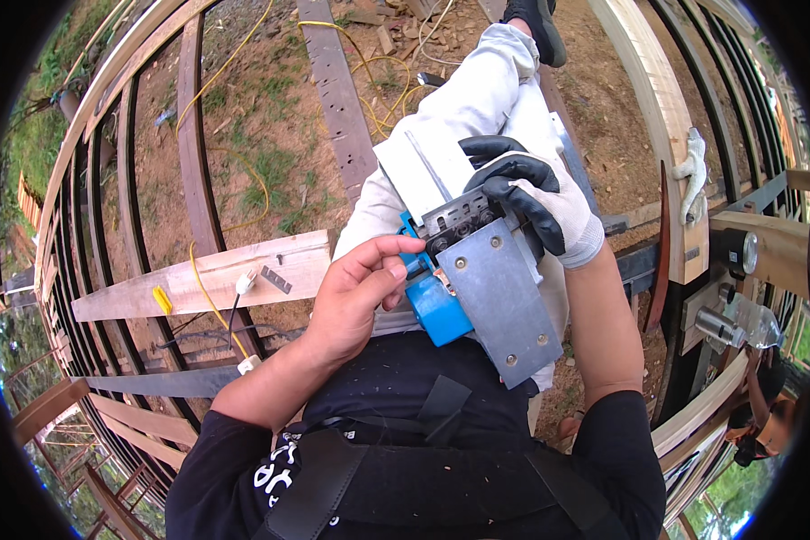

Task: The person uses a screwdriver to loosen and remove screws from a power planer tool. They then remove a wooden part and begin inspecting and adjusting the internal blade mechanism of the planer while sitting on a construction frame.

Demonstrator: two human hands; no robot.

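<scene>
An electric hand planer (499, 297) with a blue body and flat grey metal sole lies upside down across my lap. Its slotted metal blade holder and dark bolts show in the gap between the sole plates. My right hand (535, 193), in a white glove with black-coated fingers, is closed around the planer's far right side. Bare, my left hand (364, 283) has its index finger stretched to a bolt at the gap's left end. The left thumb is apart from that finger, and the other fingers are curled. I see nothing held between them.
On the wooden plank (216, 274) at left lie a dark slotted plate (276, 280), a yellow piece (162, 300) and a white plug (245, 281). A yellow cord (259, 193) trails over the ground. A glove (692, 175) rests on the right beam; a clear bottle (754, 321) and another person (769, 418) are nearby.
</scene>
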